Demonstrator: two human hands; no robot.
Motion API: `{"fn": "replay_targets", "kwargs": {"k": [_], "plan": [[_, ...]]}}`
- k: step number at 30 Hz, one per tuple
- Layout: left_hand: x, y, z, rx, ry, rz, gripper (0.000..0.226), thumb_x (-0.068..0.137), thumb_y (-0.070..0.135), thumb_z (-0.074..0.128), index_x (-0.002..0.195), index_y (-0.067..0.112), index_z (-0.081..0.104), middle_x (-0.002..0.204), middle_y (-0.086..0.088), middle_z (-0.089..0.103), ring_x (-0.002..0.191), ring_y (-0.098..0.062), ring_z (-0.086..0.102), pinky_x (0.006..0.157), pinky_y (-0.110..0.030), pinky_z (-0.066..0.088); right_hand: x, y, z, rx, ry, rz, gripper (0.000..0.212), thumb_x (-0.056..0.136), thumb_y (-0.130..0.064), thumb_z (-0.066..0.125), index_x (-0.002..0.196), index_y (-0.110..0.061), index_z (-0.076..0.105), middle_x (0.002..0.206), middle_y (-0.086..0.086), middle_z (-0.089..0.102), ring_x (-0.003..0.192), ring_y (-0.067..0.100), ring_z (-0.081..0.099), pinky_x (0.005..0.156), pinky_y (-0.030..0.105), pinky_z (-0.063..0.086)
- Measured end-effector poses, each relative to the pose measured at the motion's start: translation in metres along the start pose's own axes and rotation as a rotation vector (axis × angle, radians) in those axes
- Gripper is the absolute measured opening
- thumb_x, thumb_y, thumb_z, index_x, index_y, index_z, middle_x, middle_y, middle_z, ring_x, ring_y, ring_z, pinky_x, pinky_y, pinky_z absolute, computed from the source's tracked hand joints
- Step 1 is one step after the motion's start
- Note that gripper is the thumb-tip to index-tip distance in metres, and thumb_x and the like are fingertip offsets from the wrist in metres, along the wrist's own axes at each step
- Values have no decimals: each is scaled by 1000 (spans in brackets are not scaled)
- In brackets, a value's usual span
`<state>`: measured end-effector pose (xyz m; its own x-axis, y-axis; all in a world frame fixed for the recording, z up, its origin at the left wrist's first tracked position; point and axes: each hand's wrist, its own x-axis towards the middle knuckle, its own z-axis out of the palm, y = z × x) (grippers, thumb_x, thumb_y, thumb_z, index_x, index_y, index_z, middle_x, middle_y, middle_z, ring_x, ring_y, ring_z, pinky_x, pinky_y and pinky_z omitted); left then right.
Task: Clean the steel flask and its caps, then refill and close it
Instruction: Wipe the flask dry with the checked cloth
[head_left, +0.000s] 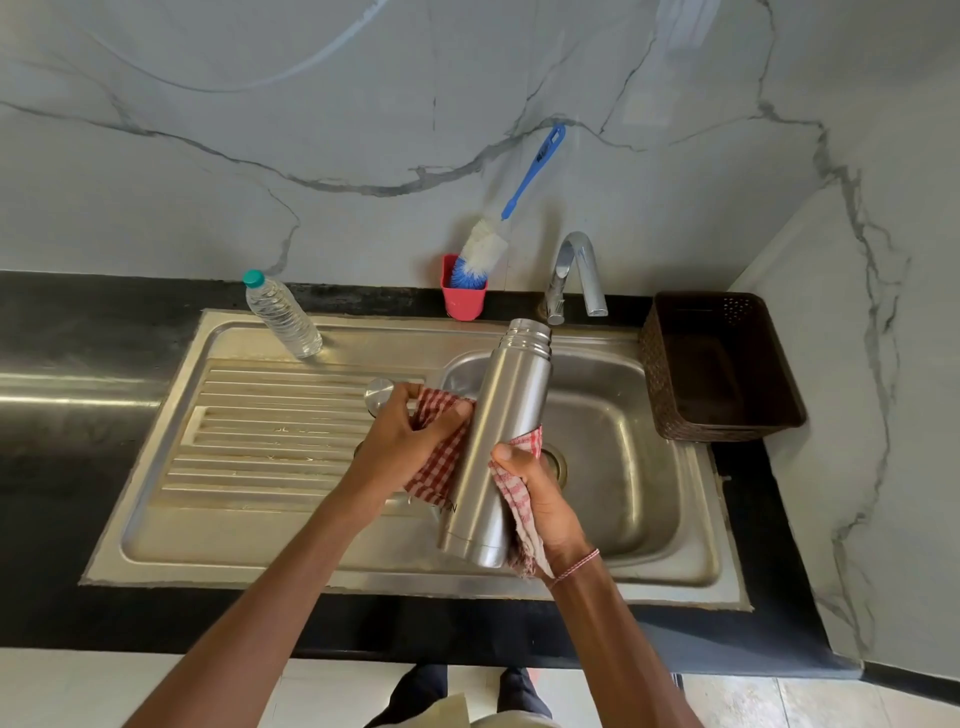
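Right hand (540, 499) grips the tilted, uncapped cylindrical steel flask (509, 415) through a red-checked cloth (439, 465) above the stainless sink basin (623, 415). Left hand (405, 441) pinches the cloth against the flask's side. Behind it, a round steel cap (378, 392) rests on the drainboard (270, 431).

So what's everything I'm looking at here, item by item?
sink: one, steel, set in the counter
counter: one, black, around the sink
flask: one, steel, held tilted over the sink
cloth: one, red-and-white checked, round the flask
cap: one, steel, on the drainboard
bottle: one, clear, green-topped, sink's back-left rim
cup: one, red, behind the sink
brush: one, blue and white, in the cup
tap: one, chrome, behind the sink
basket: one, brown, counter right of sink
left hand: grips the cloth
right hand: grips flask through cloth
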<state>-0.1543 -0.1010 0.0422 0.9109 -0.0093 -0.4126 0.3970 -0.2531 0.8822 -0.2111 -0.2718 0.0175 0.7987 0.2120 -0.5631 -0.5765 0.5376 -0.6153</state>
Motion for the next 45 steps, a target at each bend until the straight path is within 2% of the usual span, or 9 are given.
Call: {"fn": "replay_targets", "kwargs": {"k": [6,12,16,19,23,33,38,42,45], "plan": [[2,-9,-11,-286,-242,-384,64,72,47,89,117,5,71,111,-15,78,103,-31,73,92,-45,57,8,-6,-12,-95,5,-16,88,62,-39,87,138,-6,55,118,24,70,107,40,69,95,56,56],[14,-7,1,510,47,225,24,107,25,53,106,5,66,88,4,68,75,-11,62,67,-12,46,15,-2,-12,-135,65,93,92,63,-53,90,138,-12,56,128,15,69,116,30,69,103,50,54],[20,-5,6,720,106,286,49,106,48,38,82,10,59,70,0,62,57,-11,56,64,-36,55,11,2,-8,-22,29,105,78,74,-42,85,136,-4,56,119,17,72,109,31,71,94,49,59],[15,4,8,846,240,272,61,103,61,27,66,18,51,60,3,55,51,-7,52,50,-26,36,13,4,-2,8,40,117,93,67,-45,90,142,-6,52,135,26,62,116,39,65,102,58,51],[17,10,1,595,366,220,64,101,68,22,91,17,59,74,3,65,65,-12,64,57,-24,39,18,4,-5,-106,52,105,102,54,-51,94,138,-9,55,128,18,68,115,33,68,100,52,55],[45,44,-12,-503,-430,-114,61,99,47,59,148,12,48,138,-11,67,133,-27,61,114,-47,41,19,0,-3,-105,-274,212,93,42,-45,98,121,-7,68,105,18,69,87,30,68,86,42,55],[55,60,-6,-492,-307,-114,30,93,32,74,116,15,67,90,-2,75,110,-23,72,103,-42,51,14,-16,2,-89,-283,203,69,42,-41,96,102,-11,78,93,13,74,77,25,73,71,34,62],[61,71,-12,-279,-143,-116,22,90,36,77,73,24,80,90,-7,78,99,-28,69,102,-48,53,12,-28,2,-265,-262,198,61,66,-40,87,116,-10,68,101,10,73,93,26,70,98,46,55],[67,76,-14,-205,23,-130,19,89,36,79,77,21,80,89,-6,80,88,-24,72,88,-40,59,15,-37,7,-537,-268,70,19,86,-25,77,99,-14,69,90,-1,75,87,18,72,87,30,56]]}}
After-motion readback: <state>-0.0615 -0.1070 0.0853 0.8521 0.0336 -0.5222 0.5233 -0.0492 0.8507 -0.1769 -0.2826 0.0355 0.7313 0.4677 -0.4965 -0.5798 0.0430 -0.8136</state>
